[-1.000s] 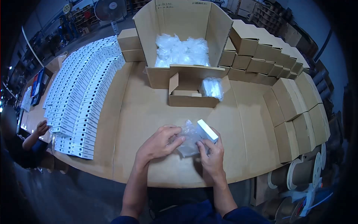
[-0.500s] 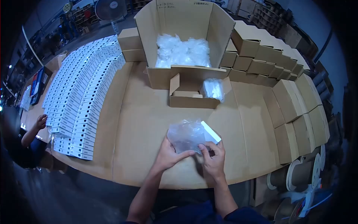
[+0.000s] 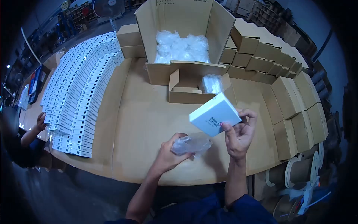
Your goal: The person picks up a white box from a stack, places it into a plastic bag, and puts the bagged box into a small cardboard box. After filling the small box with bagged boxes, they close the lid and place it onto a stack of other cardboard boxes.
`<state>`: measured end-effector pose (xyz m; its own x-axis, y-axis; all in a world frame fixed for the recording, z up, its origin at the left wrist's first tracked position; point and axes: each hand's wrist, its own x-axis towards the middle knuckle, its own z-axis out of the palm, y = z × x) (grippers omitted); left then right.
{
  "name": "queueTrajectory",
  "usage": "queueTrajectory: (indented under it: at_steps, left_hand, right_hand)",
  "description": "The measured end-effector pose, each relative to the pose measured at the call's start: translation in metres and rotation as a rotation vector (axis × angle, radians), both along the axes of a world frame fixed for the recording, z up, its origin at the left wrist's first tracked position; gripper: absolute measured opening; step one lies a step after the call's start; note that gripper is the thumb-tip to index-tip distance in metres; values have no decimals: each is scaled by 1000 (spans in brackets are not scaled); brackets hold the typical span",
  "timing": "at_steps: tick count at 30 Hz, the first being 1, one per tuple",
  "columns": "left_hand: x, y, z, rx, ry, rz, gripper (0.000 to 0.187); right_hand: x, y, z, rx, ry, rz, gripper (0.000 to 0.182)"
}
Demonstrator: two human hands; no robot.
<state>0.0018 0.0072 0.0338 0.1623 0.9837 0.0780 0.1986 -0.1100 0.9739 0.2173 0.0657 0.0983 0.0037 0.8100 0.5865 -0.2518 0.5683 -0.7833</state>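
My right hand (image 3: 240, 136) grips a flat white box (image 3: 215, 115) with dark printing by its right corner, tilted above the table. Lower and to the left, my left hand (image 3: 169, 155) is closed around a crumpled clear plastic bag (image 3: 191, 145), whose mouth points toward the box. The box and the bag are apart. Beyond them stands a small open cardboard carton (image 3: 192, 98) with plastic-wrapped packs (image 3: 212, 84) in its right end.
A large open carton (image 3: 153, 74) full of clear plastic bags (image 3: 182, 48) stands at the back. Rows of stacked white boxes (image 3: 80, 89) line the left. Brown cartons (image 3: 289, 97) are piled along the right. Another person's hand (image 3: 41, 121) is at far left.
The white box has come away from the plastic bag, raised up and to the right in my right hand. The bag has crumpled in my left hand.
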Motion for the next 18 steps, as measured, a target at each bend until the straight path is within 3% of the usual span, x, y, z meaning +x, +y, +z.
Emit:
queueTrajectory:
  at_steps: [8, 12, 18]
  left_hand:
    - [-4, -2, -14, -16, 22, 18, 54]
    - [-6, -1, -12, -25, -72, 24, 49]
    - [-6, -1, -6, -26, 22, 17, 47]
  right_hand:
    - [-13, 7, -8, -89, -90, 295, 41]
    - [-3, 8, -11, -98, -177, 274, 40]
    - [8, 12, -11, -56, -268, 278, 36]
